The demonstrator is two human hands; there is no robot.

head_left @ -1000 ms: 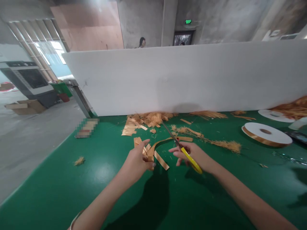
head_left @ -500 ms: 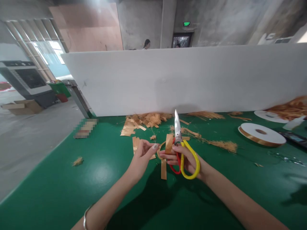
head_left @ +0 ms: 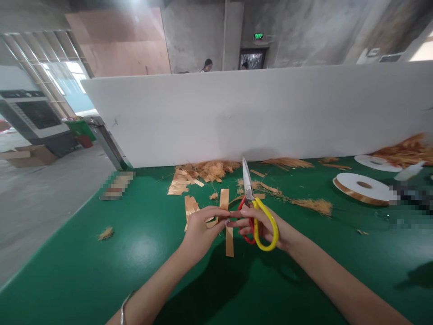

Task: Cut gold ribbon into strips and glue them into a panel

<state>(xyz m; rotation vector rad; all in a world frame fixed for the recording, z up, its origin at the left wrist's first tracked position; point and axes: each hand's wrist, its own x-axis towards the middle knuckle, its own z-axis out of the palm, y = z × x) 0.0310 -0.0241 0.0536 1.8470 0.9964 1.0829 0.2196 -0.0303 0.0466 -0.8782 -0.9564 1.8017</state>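
My left hand (head_left: 203, 231) is closed, thumb and fingers pinching a short golden-tan ribbon piece (head_left: 224, 199) that sticks up above the fingertips. In my right hand (head_left: 266, 225) is a pair of scissors (head_left: 248, 192) with one red and one yellow handle, blades together and pointing away from me. My right fingertips meet the left ones at the ribbon, and a thin curved strip runs behind them. Below the fingertips a flat ribbon strip (head_left: 229, 243) shows; whether it joins the held piece is hidden. Cut ribbon pieces (head_left: 191, 205) lie just beyond my left hand.
The green table (head_left: 67, 271) ends at a white partition (head_left: 257, 113). Frayed tan fibres (head_left: 216, 170) lie along it. At right are a ribbon spool (head_left: 348, 183), a white bottle (head_left: 410, 171) and a brown fibre bundle (head_left: 406, 153). A pixelated card (head_left: 117, 186) lies at left.
My left hand has moved in over the ribbon piece and pinches it; the upright end has shifted left, from beside my right fingers to above my left ones. The scissors stay in my right hand.
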